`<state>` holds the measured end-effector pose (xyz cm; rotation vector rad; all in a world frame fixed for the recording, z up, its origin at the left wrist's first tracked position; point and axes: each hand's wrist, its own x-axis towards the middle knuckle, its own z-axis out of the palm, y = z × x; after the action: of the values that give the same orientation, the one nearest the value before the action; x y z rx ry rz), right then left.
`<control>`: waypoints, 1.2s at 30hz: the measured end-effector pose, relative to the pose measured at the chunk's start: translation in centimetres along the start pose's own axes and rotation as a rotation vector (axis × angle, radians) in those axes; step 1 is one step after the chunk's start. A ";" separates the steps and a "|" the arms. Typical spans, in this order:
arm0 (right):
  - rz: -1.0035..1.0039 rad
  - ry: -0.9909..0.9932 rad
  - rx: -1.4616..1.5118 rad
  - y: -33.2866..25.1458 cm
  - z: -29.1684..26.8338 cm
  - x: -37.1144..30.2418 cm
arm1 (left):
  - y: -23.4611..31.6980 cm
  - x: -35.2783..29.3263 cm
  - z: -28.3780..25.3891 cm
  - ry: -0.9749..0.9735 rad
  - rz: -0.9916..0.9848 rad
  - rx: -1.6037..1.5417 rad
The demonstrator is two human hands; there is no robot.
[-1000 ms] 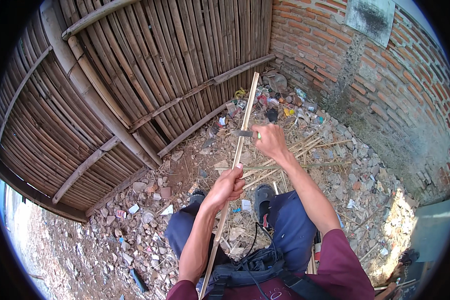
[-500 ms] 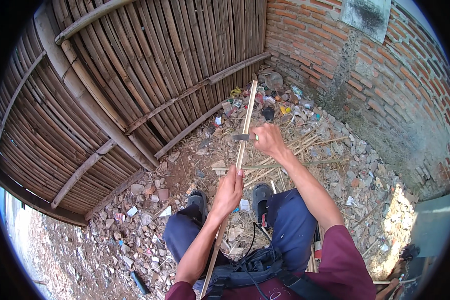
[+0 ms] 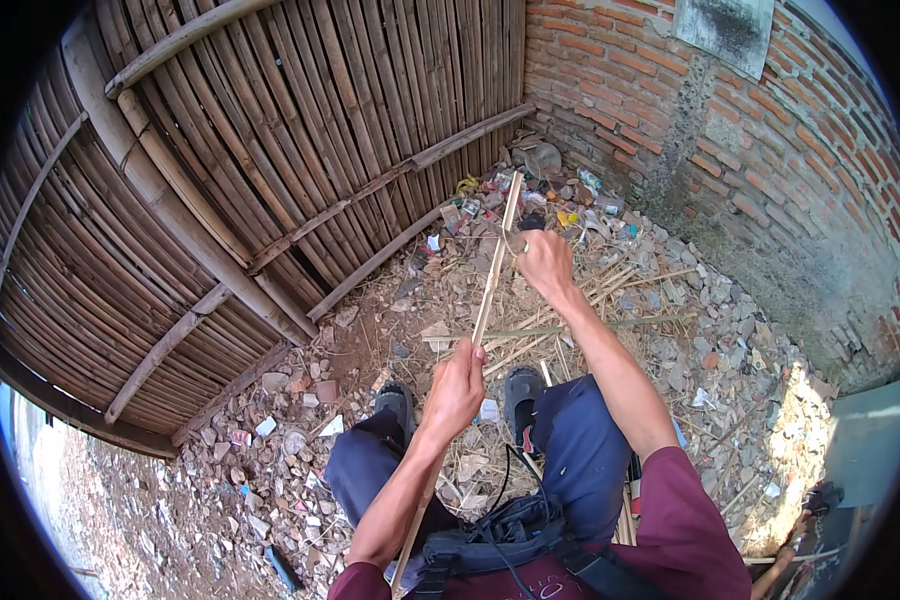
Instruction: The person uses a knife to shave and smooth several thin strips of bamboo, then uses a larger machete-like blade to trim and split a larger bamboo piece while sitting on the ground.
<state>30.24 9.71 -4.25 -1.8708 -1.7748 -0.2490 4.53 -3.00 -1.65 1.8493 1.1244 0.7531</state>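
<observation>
A long, pale bamboo strip (image 3: 495, 270) runs from between my legs up toward the far corner. My left hand (image 3: 455, 388) is closed around it at about knee level. Farther along, my right hand (image 3: 547, 265) is closed on a knife, its handle mostly hidden in the fist. The short dark knife blade (image 3: 513, 241) lies across the strip below its far end. Below my left hand, the strip passes behind my forearm.
Loose bamboo strips (image 3: 595, 300) lie on rubble and litter in front of me. A bamboo slat wall (image 3: 310, 130) stands left, a brick wall (image 3: 730, 150) right. My shoes (image 3: 519, 400) rest on the rubble. Another person's limb (image 3: 775, 572) shows at lower right.
My right hand has moved away from me along the strip with the knife, toward its far end. The strip's far end has shifted slightly right and nearer. My left hand keeps its grip.
</observation>
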 end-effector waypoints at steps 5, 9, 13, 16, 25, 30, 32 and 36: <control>0.178 0.171 -0.026 4.7 0.1 -0.2 | -1.7 0.0 1.5 -0.058 0.033 0.001; 0.198 -0.026 0.110 2.8 -1.4 -0.4 | -2.5 0.3 0.6 -0.115 -0.025 -0.120; 0.062 0.032 0.083 3.2 -1.0 -0.7 | -1.8 0.2 0.3 -0.161 -0.044 -0.093; -0.045 0.127 0.099 3.9 -1.6 -0.2 | -0.6 -0.6 0.1 -0.117 0.010 0.006; 0.046 0.082 0.143 5.8 -2.6 0.0 | 0.2 -4.0 1.2 -0.106 0.048 0.093; 0.375 0.163 0.045 10.9 -2.5 0.0 | 1.3 -7.9 0.7 -0.263 -0.036 0.045; 0.561 0.156 0.025 13.0 -1.5 -0.2 | 1.0 -9.1 0.5 -0.286 -0.033 0.046; 0.601 -0.080 0.193 15.9 1.5 -2.1 | -0.8 -6.8 -1.1 -0.235 -0.098 -0.105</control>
<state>45.03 8.95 -10.57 -2.1818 -1.1543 0.2157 0.45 -8.58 -2.27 1.7303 0.9972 0.5132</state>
